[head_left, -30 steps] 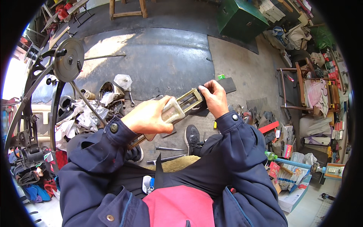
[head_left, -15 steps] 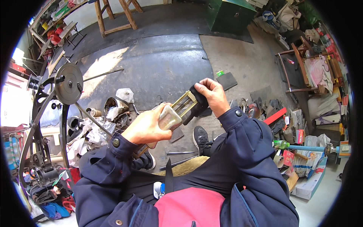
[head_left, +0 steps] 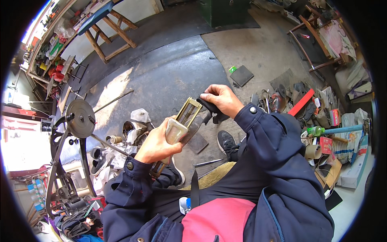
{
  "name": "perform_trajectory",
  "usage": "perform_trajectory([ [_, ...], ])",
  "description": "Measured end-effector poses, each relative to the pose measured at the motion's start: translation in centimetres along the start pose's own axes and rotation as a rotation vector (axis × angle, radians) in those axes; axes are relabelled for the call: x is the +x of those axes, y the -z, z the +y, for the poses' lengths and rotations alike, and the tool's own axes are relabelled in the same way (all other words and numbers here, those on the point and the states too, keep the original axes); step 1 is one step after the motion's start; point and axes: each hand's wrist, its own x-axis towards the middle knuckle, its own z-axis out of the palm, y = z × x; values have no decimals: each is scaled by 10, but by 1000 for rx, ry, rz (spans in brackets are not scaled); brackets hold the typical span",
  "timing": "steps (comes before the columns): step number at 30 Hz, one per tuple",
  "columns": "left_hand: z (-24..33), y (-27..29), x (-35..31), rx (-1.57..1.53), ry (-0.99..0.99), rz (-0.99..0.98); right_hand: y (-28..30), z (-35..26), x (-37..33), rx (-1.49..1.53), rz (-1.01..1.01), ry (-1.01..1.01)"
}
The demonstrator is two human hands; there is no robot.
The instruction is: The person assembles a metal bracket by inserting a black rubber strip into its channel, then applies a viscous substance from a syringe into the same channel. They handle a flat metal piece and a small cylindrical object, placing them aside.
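Note:
My left hand (head_left: 158,144) is closed around a long brass-coloured metal frame (head_left: 189,112) with open slots. On it sits a pale, rounded, worn block (head_left: 175,131), between my thumb and fingers. The frame slants up and to the right, its lower end showing below my wrist. At its upper end, my right hand (head_left: 224,100) pinches a limp black piece (head_left: 208,107) that looks like cloth or soft leather. This piece hangs just right of the frame's tip; whether it still touches the frame I cannot tell.
A black machine with a round wheel (head_left: 81,118) stands at left. Plastic bags and shoes lie beside it. At right are a red bar (head_left: 301,102), boxes and a blue tube (head_left: 342,129). A wooden stool (head_left: 117,30) and a dark green box (head_left: 221,13) stand farther off.
The black piece lay over the frame's upper end; now it is off to the right in my right hand, baring that end. The whole view has also turned.

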Motion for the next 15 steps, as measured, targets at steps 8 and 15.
perform_trajectory([
  [8, 13, 1, -5, 52, 10, 36, 9, 4, -4, -174, 19, 61],
  [15, 11, -3, -12, 75, -4, 106, -2, 2, -13, -291, -208, 64],
])
